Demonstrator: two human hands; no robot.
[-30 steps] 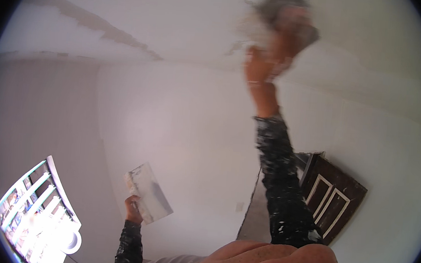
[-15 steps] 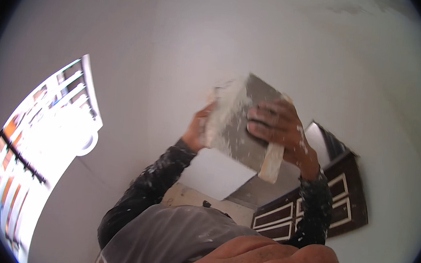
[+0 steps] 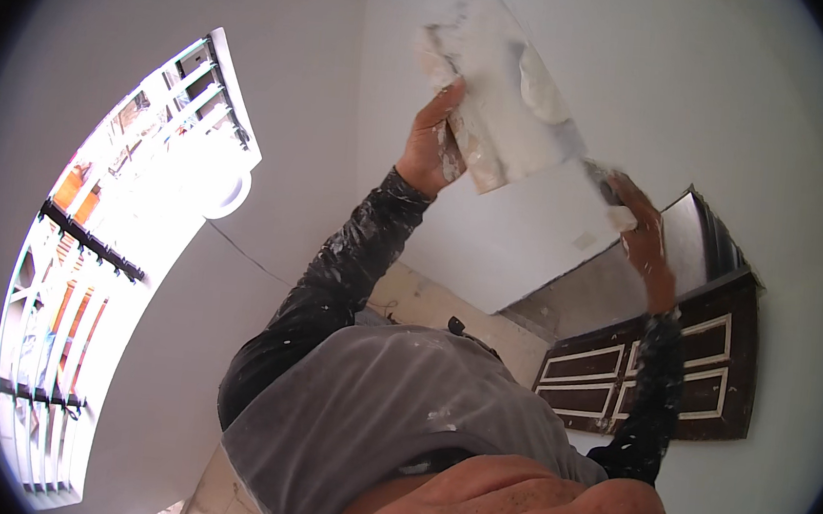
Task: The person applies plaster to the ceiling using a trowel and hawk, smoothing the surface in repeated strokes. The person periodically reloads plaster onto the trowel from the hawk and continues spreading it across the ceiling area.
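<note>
My left hand grips the near-left edge of a flat plastering trowel, raised in front of me and thickly smeared with white putty. A rounded lump of putty sits on its far-right part. At the trowel's right corner, my right hand is closed round another flat trowel, seen nearly edge-on and blurred. Its pale handle shows by the fingers, and most of its blade is hidden from this angle. White splashes mark both hands and the dark sleeves.
Pale walls surround me. On the left is a bright barred window with a round white thing beside it. A dark panelled door with pale trim stands at the right, and a tan floor shows below.
The two trowels, close together before, have moved apart. My left hand has risen with the putty-covered one; my right hand has drawn to the right and turned its trowel edge-on. The view has shifted.
</note>
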